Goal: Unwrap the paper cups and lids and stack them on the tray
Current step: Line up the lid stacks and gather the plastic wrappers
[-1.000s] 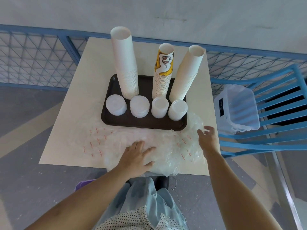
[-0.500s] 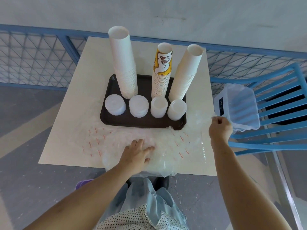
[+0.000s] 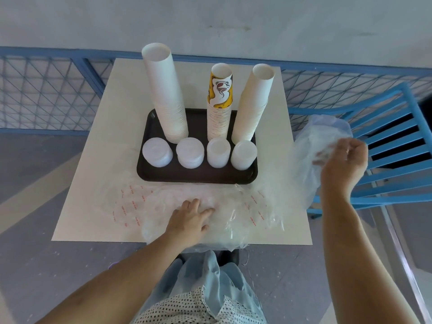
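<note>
1. Three cup stacks (image 3: pixel 167 99) stand upright along the far edge of the dark tray (image 3: pixel 196 176). The middle stack's top cup (image 3: pixel 220 90) is yellow with a brown swirl figure and no legible writing.
2. Four lid stacks (image 3: pixel 190 153) line the tray's near edge.
3. Red print on the plastic wrap (image 3: pixel 236 206) is too small to read.
4. The left hand (image 3: pixel 189 220) lies flat, fingers straight, on the wrap at the near edge of the table (image 3: pixel 93 183).
5. The right hand (image 3: pixel 343 164) grips a bunch of the wrap past the table's right edge, before a blue chair (image 3: pixel 397 127).
6. The table is cream, with a blue mesh railing (image 3: pixel 46 90) behind it and a grey floor (image 3: pixel 35 265).
</note>
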Demonstrator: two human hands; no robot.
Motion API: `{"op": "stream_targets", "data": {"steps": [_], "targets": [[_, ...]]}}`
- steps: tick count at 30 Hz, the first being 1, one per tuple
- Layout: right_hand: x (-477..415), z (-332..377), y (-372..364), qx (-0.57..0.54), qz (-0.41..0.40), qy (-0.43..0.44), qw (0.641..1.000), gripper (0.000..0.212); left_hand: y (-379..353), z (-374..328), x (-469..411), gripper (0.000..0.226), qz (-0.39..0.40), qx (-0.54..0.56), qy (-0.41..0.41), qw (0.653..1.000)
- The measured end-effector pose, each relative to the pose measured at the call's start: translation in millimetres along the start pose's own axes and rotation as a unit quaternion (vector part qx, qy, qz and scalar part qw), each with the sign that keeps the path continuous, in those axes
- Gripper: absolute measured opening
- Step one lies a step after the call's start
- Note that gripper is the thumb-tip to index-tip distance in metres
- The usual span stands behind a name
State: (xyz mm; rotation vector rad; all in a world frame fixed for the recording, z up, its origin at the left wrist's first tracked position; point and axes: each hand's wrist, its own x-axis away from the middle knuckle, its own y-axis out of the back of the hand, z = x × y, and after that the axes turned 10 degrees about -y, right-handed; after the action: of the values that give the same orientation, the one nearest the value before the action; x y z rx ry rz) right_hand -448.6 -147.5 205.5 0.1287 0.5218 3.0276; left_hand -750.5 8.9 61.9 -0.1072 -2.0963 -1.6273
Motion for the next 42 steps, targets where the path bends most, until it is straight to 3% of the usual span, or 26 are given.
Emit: {"op": "stream_targets", "data": {"steps": [4, 8, 10, 12, 13, 14, 16, 17, 18, 20, 22, 23, 25, 27, 29, 31, 33, 36, 39, 42], "targets": [[49.1, 21.7, -12.5, -0.004, 0.11, 0.093, 0.99, 0.013, 11.2, -3.2, -2.4, 0.06, 0.034, -0.025, -0.006, 0.999], [96.0, 28.6, -24.6, 0.032, 0.25, 0.147, 0.956, 0.008, 33.3, -8.2, -3.0, 0.061, 0.049, 0.004, 0.003, 0.999], [117.4, 32.6, -26.1, 0.042, 0.295, 0.188, 0.936, 0.001, 47.1, -11.7, -0.9, 0.057, -0.003, 0.03, -0.004, 1.0], [133.6, 34.6, -25.6, 0.038, 0.331, 0.215, 0.918, 0.006, 62.8, -14.7, 3.0, 0.048, -0.085, 0.147, 0.018, 0.985], [140.0, 34.4, -24.9, 0.032, 0.354, 0.225, 0.907, 0.007, 75.2, -17.2, 5.9, 0.042, -0.12, 0.272, 0.05, 0.953], [146.7, 33.6, -24.3, 0.031, 0.375, 0.242, 0.895, 0.008, 92.0, -21.3, 9.3, 0.038, -0.131, 0.433, 0.089, 0.888], [160.9, 30.6, -25.0, 0.044, 0.404, 0.282, 0.869, 0.009, 128.2, -30.4, 19.9, 0.041, -0.115, 0.701, 0.124, 0.692], [167.7, 27.3, -27.0, 0.056, 0.417, 0.294, 0.858, 0.009, 143.8, -31.4, 26.5, 0.049, -0.112, 0.773, 0.112, 0.615], [174.1, 23.9, -29.1, 0.07, 0.432, 0.307, 0.845, 0.01, 155.8, -30.3, 32.9, 0.061, -0.119, 0.814, 0.095, 0.561], [185.3, 15.9, -32.6, 0.098, 0.469, 0.335, 0.812, 0.015, 168.8, -23.6, 43.5, 0.08, -0.123, 0.847, 0.082, 0.511], [195.2, 9.7, -32.9, 0.113, 0.502, 0.345, 0.785, 0.023, 169.6, -15.6, 50.8, 0.082, -0.108, 0.833, 0.069, 0.538], [198.3, 9.0, -31.2, 0.1, 0.511, 0.329, 0.788, 0.023, 165.7, -11.8, 52.0, 0.069, -0.105, 0.803, 0.056, 0.585], [200.6, 9.2, -27.9, 0.038, 0.499, 0.273, 0.822, 0.02, 156.5, -0.1, 54.3, 0.035, -0.132, 0.712, 0.049, 0.688], [192.6, 4.9, -27.6, 0.007, 0.412, 0.24, 0.879, 0.026, 150.0, 12.1, 59.1, 0.014, -0.139, 0.652, 0.065, 0.743], [177.4, -2.2, -29.1, 0.055, 0.329, 0.245, 0.91, 0.046, 151.5, 20.9, 67.1, 0.011, -0.109, 0.595, 0.063, 0.794], [162.3, -11.1, -31.1, 0.154, 0.338, 0.271, 0.888, 0.074, 158.1, 23.3, 77.1, 0.01, -0.048, 0.531, 0.02, 0.846], [154.7, -20.7, -35.5, 0.243, 0.388, 0.288, 0.841, 0.087, 163.4, 21.9, 85.3, 0.012, -0.013, 0.496, -0.023, 0.868], [151.3, -32.1, -44.4, 0.263, 0.457, 0.292, 0.798, 0.06, 162.9, 27.6, 90.7, 0.024, -0.042, 0.477, -0.06, 0.876], [151.9, -31.7, -45.7, 0.286, 0.49, 0.227, 0.792, 0.025, 156.6, 39.3, 93.2, 0.017, -0.114, 0.468, -0.031, 0.876], [150.2, -32.6, -46.9, 0.307, 0.513, 0.159, 0.786, 0.019, 143.8, 49.7, 96.9, 0.024, -0.187, 0.49, 0.021, 0.851]]}}
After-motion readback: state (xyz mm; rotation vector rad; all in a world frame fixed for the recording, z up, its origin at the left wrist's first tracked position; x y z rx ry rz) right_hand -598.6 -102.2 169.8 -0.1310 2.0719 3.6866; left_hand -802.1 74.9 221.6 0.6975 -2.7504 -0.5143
